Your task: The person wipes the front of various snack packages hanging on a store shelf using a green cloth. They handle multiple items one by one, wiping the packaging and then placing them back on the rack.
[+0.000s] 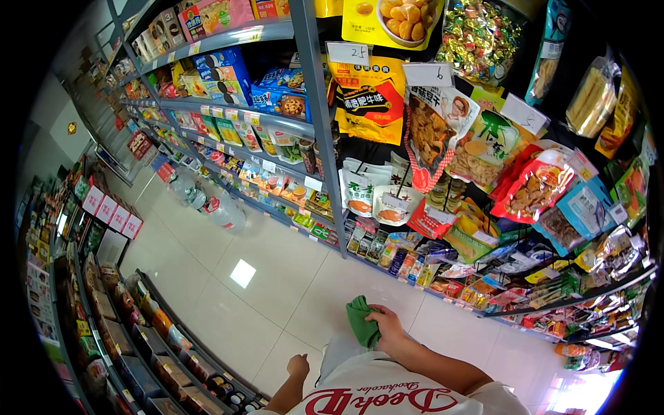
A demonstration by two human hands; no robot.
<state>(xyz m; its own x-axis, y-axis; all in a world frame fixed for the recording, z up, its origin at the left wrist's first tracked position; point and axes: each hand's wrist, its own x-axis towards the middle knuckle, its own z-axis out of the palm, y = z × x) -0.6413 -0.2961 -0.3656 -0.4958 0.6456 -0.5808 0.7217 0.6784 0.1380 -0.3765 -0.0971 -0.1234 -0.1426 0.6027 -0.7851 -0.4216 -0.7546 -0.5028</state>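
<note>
A folded green cloth [363, 321] is pinched between the thumb and fingers of my right hand [386, 324], in front of my body. My left hand [298, 365] hangs low at my other side, its fingers curled and no object visible in it. Below both hands is the pale tiled floor [270, 306]. Ahead rises a grey metal shelving unit [320, 129] with several tiers of packaged snacks. On its right part, bagged foods such as a yellow snack pouch [369, 104] and a red snack bag [537, 184] hang from hooks.
Shrink-wrapped large water bottles [225, 211] stand on the floor along the shelf base. Across the aisle, another shelf [150, 337] holds bins and packets. Pink-and-white cartons [111, 210] sit farther along, near a staircase [111, 124]. Handwritten price cards [428, 74] stick out from the hooks.
</note>
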